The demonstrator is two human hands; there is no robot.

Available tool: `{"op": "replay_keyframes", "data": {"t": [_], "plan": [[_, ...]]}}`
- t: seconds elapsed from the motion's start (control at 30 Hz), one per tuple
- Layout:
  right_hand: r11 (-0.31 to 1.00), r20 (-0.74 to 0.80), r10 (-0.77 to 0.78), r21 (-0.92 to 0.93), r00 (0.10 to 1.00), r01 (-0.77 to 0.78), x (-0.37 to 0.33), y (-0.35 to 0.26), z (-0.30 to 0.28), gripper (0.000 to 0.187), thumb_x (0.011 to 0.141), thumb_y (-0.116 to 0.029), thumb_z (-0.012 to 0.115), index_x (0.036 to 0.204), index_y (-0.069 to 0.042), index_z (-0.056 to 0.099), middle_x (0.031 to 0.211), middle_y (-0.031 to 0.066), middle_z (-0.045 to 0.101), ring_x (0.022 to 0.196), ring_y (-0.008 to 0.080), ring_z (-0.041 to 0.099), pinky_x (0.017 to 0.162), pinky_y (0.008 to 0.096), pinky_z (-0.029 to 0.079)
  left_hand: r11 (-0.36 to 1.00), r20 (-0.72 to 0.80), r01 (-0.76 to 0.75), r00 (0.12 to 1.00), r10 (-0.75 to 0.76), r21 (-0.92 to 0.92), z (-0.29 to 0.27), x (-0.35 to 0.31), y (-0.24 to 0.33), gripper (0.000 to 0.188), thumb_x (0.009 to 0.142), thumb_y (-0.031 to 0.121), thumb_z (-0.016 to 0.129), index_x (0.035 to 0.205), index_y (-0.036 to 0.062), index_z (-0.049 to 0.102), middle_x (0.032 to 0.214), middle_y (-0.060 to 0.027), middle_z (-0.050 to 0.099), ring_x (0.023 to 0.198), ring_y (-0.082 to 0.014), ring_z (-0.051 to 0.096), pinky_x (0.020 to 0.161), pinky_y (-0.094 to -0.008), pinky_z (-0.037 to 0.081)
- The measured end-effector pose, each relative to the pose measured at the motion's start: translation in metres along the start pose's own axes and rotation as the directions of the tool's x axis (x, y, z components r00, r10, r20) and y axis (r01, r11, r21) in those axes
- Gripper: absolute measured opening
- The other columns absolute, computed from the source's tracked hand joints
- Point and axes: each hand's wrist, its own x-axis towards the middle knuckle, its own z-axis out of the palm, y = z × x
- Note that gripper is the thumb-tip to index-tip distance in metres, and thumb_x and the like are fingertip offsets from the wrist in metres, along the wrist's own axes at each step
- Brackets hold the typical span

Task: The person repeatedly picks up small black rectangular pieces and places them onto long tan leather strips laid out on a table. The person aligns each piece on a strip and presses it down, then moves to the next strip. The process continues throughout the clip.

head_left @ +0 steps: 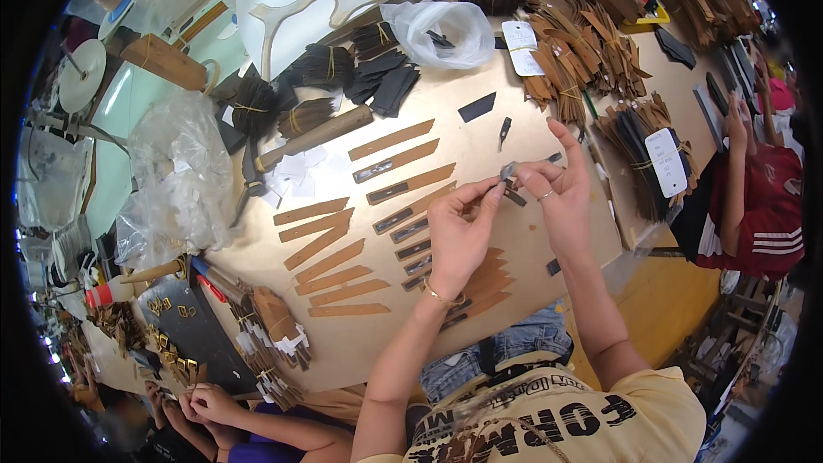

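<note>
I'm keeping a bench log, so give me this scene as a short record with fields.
Left hand: left hand pinches a small dark piece, its exact kind unclear
Right hand: right hand pinches the same piece
Strips: brown strips on the table, several bearing dark rectangular pieces
Tool: hammer with a wooden handle, beside white paper slips
Container: clear plastic bag, dark bits inside
Hardware: brass-coloured buckles at left
Nearby: a co-worker's hand, lower left
</note>
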Motion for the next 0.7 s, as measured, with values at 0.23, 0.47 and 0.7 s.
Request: {"op": "replay_keyframes", "data": {"t": [0.23, 0.47, 0.7], "plan": [[0.328, 0.102, -0.441, -0.906, 0.892, 0.266, 0.024, 0.009, -0.028, 0.037, 0.087, -0.017, 0.072, 0.121, -0.008, 0.061, 0.099, 0.0074, 0.067, 0.093, 0.0241, 0.061, 0.087, 0.0358, 0.042, 0.984, -0.089, -0.024, 0.996, 0.009, -0.178, -0.010, 0.001, 0.003, 0.022, 0.091, 0.008, 0.071, 0.109, -0.0047, 0.070, 0.090, -0.0053, 0.072, 0.076, -0.0053, 0.062, 0.069, -0.0178, 0.049], [0.283, 0.229, -0.450, -0.880, 0.863, 0.381, 0.034, 0.011, 0.009, 0.025, 0.094, -0.027, 0.064, 0.107, -0.007, 0.070, 0.107, 0.0099, 0.062, 0.099, 0.0272, 0.058, 0.091, 0.0382, 0.041, 0.980, -0.148, -0.067, 0.988, 0.040, -0.188, -0.041, -0.011, 0.020, 0.018, 0.091, 0.006, 0.071, 0.104, -0.0045, 0.067, 0.090, -0.0072, 0.072, 0.076, -0.0079, 0.063, 0.070, -0.0196, 0.051], [0.993, 0.603, 0.042, -0.112, 0.797, 0.033, 0.021, -0.004, 0.039, 0.029, 0.101, -0.024, 0.057, 0.115, -0.001, 0.068, 0.103, 0.0030, 0.067, 0.097, 0.0128, 0.059, 0.088, 0.0294, 0.048, 0.960, -0.139, -0.054, 0.990, 0.017, -0.274, -0.064, -0.019, 0.028, 0.017, 0.092, 0.008, 0.070, 0.104, -0.0030, 0.066, 0.088, -0.0053, 0.071, 0.074, -0.0073, 0.062, 0.069, -0.0190, 0.049]]}}
